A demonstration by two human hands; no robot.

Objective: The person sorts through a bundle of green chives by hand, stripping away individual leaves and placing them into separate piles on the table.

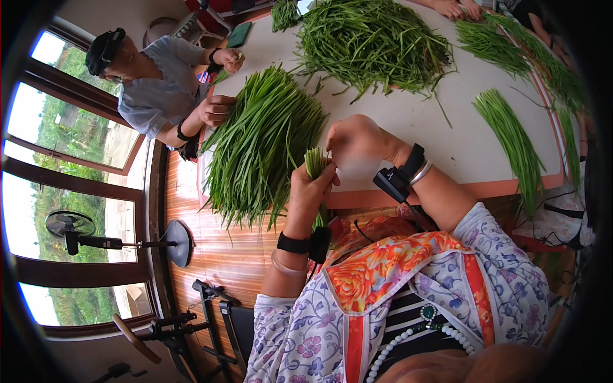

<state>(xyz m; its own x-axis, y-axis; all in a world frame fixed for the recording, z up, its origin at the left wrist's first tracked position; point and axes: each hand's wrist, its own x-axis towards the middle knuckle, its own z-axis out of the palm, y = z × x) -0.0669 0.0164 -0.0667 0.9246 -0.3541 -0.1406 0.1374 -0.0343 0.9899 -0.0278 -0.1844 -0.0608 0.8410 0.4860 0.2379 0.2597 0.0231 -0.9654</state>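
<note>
My left hand [308, 184] is closed around a small bunch of garlic chives [314, 162], at the near edge of the table. The pale cut ends stick up above my thumb, and some green leaves show below my wrist. My right hand [369, 139] is bent toward those ends, close beside the left. A blurred patch covers much of it, so I cannot tell whether its fingers grip anything. Just left of my hands lies a big heap of garlic chives [268, 137], its leaves hanging over the table edge.
A larger tangled pile [377, 48] covers the far middle of the white table [421, 137]. One neat bundle [511, 140] lies at the right, with more chives along the right edge. Across the left heap, a co-worker [163, 86] touches its leaves. Another person's hands [456, 9] rest far right.
</note>
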